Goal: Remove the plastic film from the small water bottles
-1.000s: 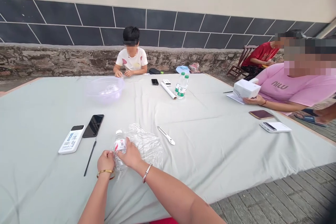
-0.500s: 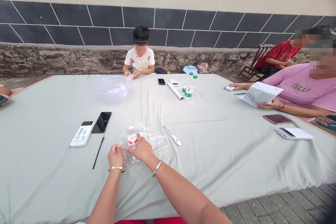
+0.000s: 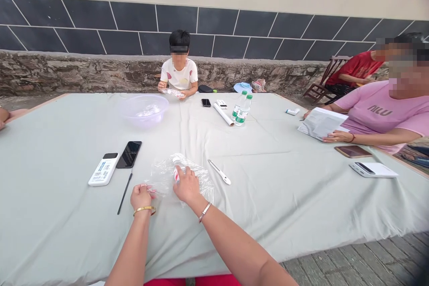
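Observation:
A small clear bottle [image 3: 176, 169] with a red and white label lies tilted inside a crinkled clear plastic bag [image 3: 164, 174] on the grey-green tablecloth [image 3: 268, 178]. My right hand [image 3: 186, 184] is closed over the bottle through the bag. My left hand [image 3: 142, 196], with a gold bangle at the wrist, pinches the bag's near left edge. A white pen-like tool [image 3: 219, 172] lies just right of the bag.
Left of the bag lie a thin black stick [image 3: 124, 192], a black phone [image 3: 129, 154] and a white device [image 3: 103, 170]. A clear bowl [image 3: 145, 110], two water bottles [image 3: 241, 110] and a paper roll [image 3: 224, 115] stand farther back. Other people sit across and at the right.
The bottle has gone from upright to tilted, pushed farther into the bag by my right hand. My left hand has slid back along the bag's edge. The person at right lowered a paper packet.

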A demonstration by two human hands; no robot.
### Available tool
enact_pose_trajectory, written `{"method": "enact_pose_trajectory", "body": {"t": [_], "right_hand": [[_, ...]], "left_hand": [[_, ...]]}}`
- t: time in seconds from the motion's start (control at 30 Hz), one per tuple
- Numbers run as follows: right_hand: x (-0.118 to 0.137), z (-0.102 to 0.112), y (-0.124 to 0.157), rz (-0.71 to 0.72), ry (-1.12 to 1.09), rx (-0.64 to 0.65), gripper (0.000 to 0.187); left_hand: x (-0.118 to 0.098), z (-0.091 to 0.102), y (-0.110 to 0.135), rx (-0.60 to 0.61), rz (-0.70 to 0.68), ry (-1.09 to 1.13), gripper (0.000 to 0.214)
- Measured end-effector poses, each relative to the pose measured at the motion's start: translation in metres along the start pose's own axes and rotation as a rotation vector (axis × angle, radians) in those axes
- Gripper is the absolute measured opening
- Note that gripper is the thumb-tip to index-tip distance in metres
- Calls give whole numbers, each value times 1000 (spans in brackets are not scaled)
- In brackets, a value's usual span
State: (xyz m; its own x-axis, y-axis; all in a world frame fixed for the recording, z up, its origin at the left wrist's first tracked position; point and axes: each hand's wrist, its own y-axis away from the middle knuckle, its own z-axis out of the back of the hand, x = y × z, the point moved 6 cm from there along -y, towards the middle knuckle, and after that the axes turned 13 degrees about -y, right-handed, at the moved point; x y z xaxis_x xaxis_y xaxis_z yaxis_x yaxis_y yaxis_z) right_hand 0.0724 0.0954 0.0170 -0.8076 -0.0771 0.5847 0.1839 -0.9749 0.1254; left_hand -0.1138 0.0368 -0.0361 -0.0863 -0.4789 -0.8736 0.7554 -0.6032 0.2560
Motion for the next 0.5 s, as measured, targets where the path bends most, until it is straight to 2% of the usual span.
{"method": "enact_pose_trajectory", "body": {"t": [0.2,0.3,0.4,0.5], "right_hand": [[-31,38,-5,-113,-60,-98,57],[-33,40,-7,-122,-14,-79,68],[-34,37,-11,-143,38,-46,83],[-42,41,-14,-168,40,-26,80]], "left_hand": [[8,11,-2,20,189,184,4],[4,10,-6,115,249,248,13],[-3,4,-8,217,243,218,26],[-8,4,-8,225,171,124,30]]}}
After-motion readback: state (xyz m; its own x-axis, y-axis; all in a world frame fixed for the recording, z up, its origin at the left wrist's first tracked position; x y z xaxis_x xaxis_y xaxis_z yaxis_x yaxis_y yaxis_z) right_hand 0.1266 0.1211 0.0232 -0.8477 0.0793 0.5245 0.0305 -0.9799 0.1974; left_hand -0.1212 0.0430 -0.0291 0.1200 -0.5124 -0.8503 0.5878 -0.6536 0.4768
